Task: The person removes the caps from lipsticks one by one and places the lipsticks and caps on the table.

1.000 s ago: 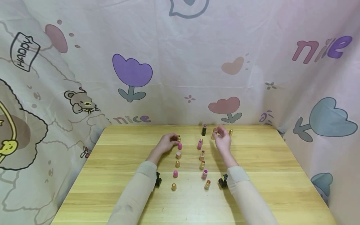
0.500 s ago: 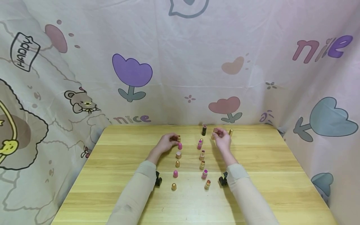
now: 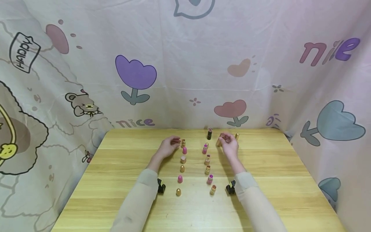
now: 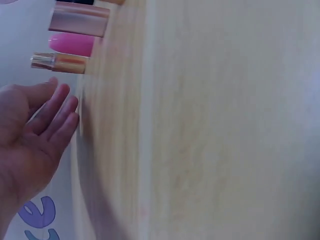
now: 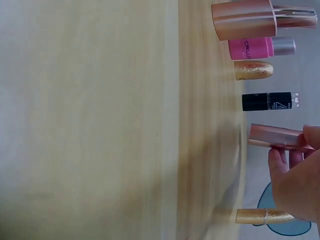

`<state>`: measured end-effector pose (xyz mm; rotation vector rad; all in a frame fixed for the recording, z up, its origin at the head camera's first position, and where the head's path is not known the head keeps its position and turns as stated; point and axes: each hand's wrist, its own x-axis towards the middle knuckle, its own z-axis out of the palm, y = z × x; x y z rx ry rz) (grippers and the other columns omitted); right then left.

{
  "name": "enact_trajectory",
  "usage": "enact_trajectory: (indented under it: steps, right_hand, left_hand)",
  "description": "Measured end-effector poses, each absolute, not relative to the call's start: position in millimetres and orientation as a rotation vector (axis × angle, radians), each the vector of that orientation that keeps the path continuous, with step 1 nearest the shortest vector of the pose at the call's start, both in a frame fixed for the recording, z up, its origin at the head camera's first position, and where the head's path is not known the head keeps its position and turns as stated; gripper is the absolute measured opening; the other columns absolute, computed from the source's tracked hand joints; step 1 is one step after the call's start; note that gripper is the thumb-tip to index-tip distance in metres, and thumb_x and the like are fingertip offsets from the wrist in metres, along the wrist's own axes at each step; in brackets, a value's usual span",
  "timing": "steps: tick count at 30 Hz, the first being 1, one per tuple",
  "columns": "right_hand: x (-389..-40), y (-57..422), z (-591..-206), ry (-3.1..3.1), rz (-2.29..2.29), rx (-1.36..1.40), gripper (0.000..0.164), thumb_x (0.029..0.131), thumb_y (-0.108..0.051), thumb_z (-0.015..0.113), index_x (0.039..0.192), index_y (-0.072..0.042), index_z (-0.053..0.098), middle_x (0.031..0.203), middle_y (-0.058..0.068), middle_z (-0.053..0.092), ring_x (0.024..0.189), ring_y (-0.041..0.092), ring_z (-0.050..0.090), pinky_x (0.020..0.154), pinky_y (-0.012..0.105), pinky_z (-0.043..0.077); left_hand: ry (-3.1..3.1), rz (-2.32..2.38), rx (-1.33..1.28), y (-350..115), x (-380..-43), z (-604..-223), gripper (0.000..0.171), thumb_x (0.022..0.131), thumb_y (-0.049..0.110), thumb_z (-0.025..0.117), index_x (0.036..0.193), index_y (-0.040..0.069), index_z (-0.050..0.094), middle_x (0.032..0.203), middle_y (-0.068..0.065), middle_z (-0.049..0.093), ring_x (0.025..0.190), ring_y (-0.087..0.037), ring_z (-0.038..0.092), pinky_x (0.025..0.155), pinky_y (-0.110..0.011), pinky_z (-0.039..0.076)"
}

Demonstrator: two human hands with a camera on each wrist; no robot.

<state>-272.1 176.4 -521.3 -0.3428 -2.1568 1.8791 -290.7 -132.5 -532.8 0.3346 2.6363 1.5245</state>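
Observation:
My left hand [image 3: 169, 147] is just left of an upright gold lipstick base [image 3: 183, 143], its fingers relaxed and apart from it. In the left wrist view a gap shows between the fingertips and that base, and a pink cap [image 4: 72, 44] stands beyond it. My right hand [image 3: 231, 145] pinches a rose-gold lipstick [image 5: 275, 136] between thumb and fingers near its top, slightly tilted in the head view. To its left stands a black lipstick [image 3: 209, 134], and to its right a slim gold lipstick [image 3: 236, 136], partly hidden by the hand in the head view.
Lipstick caps, including a gold one [image 3: 178, 192] and a pink one [image 3: 180, 179], form a left column on the wooden table [image 3: 116, 199]. Uncapped lipsticks, such as a magenta one [image 3: 210, 179], form a right column. A printed cloth [image 3: 185, 64] hangs behind.
My left hand has let go of the gold lipstick base and drawn back a little to the left. My right fingers have closed on the rose-gold lipstick.

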Motion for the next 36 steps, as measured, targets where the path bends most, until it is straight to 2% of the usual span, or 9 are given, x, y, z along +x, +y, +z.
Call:
enact_trajectory:
  steps: [7, 15, 20, 29, 36]
  right_hand:
    - [-265, 175, -516, -2.105, 1.891, -0.298, 0.039, 0.097, -0.004, 0.069, 0.134, 0.005, 0.059, 0.131, 0.025, 0.063, 0.120, 0.036, 0.062, 0.107, 0.039, 0.054]
    - [-257, 171, -506, -2.023, 1.951, -0.246, 0.042, 0.097, -0.005, 0.071, 0.137, 0.004, 0.058, 0.133, 0.022, 0.063, 0.121, 0.032, 0.062, 0.103, 0.025, 0.054]
    - [-252, 165, -495, -1.954, 2.008, -0.214, 0.042, 0.097, -0.003, 0.070, 0.136, 0.005, 0.057, 0.133, 0.020, 0.062, 0.118, 0.025, 0.062, 0.100, 0.020, 0.054]
    - [-235, 153, -471, -1.901, 2.060, -0.153, 0.038, 0.091, -0.002, 0.077, 0.125, 0.005, 0.062, 0.117, 0.014, 0.068, 0.097, 0.010, 0.067, 0.093, 0.019, 0.058]
    - [-222, 142, -457, -1.932, 2.100, -0.039, 0.037, 0.086, 0.000, 0.082, 0.119, 0.006, 0.066, 0.107, 0.009, 0.073, 0.095, 0.011, 0.070, 0.093, 0.022, 0.059]
  left_hand:
    - [2.559, 1.802, 0.194, -136, -280, -527, 0.049, 0.103, 0.011, 0.064, 0.147, -0.004, 0.049, 0.140, -0.020, 0.062, 0.129, -0.038, 0.059, 0.113, -0.049, 0.048]
    - [2.467, 2.084, 0.151, -131, -262, -510, 0.057, 0.104, 0.016, 0.064, 0.153, -0.002, 0.041, 0.150, -0.017, 0.054, 0.136, -0.037, 0.053, 0.117, -0.049, 0.045]
    - [2.405, 2.250, 0.162, -126, -252, -498, 0.059, 0.104, 0.015, 0.064, 0.154, -0.002, 0.039, 0.153, -0.018, 0.051, 0.138, -0.037, 0.051, 0.119, -0.049, 0.042]
    - [2.405, 2.348, 0.249, -106, -228, -471, 0.057, 0.101, 0.014, 0.068, 0.152, 0.005, 0.046, 0.153, -0.015, 0.052, 0.136, -0.034, 0.053, 0.117, -0.048, 0.045]
    - [2.474, 2.265, 0.458, -89, -216, -456, 0.055, 0.097, 0.008, 0.072, 0.148, 0.007, 0.052, 0.149, -0.012, 0.055, 0.134, -0.035, 0.055, 0.115, -0.050, 0.046]
